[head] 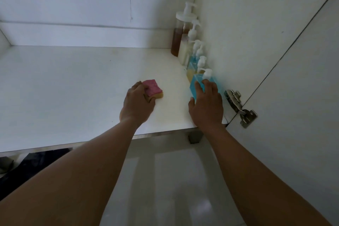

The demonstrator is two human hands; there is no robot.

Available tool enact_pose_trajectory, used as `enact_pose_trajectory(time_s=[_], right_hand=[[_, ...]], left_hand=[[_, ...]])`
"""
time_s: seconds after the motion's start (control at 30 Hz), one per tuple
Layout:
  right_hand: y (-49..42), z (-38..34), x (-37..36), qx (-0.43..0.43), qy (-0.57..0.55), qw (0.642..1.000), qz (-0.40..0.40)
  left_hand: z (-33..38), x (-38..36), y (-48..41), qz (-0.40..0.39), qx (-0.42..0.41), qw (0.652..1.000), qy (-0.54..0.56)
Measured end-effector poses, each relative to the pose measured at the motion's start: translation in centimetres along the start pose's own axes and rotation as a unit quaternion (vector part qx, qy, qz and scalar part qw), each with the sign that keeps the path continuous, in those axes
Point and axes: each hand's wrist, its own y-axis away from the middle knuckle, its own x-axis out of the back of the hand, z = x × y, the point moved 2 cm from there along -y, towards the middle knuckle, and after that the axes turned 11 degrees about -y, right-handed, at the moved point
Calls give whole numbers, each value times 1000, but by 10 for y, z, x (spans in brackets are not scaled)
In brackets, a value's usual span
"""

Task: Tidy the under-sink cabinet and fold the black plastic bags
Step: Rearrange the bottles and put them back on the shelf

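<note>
- Sponge (153, 89), pink scouring face over yellow foam, gripped by left hand (137, 103) on smooth white cabinet floor (73, 82).
- Right hand (206, 104) clasps square blue pump bottle (200, 83).

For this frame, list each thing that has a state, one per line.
left hand: gripping the sponge
sponge: pink side up, on the cabinet floor
right hand: around the blue bottle
blue bottle: upright, front of the row
cabinet door: open
brown bottle: upright, partly full
</note>
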Motion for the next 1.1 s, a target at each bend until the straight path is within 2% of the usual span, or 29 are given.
enact_pose_trajectory(time_s=[0.23,0.3,0.37,0.4,0.5,0.57,0.67,0.77,0.83,1.1], right_hand=[[-15,6,3,-22,2,999,-45],[-9,1,5,-27,-17,999,-10],[1,-12,5,25,-56,997,56],[6,-20,2,58,-95,992,60],[6,-40,-12,61,-219,971,-72],[-2,-44,-19,54,-235,965,-103],[-16,-43,-26,26,-261,962,-82],[-40,-45,-37,18,-280,959,-35],[-66,-48,-47,11,-284,959,5],[-172,-60,-101,-38,-278,960,19]], left_hand=[[-1,-1,0,-5,17,1000,-14],[-2,-3,-1,-9,15,1000,-5],[-2,-5,-2,-20,5,1000,-9],[-2,-6,-2,-28,0,999,-17],[-1,-10,-3,-45,-19,997,-59],[0,-9,-4,-38,-38,995,-82],[1,-7,-3,-25,-45,990,-129],[0,-13,-6,-66,19,973,-220],[-1,-20,-9,-84,28,958,-273],[-4,-23,-13,-71,30,948,-307]])
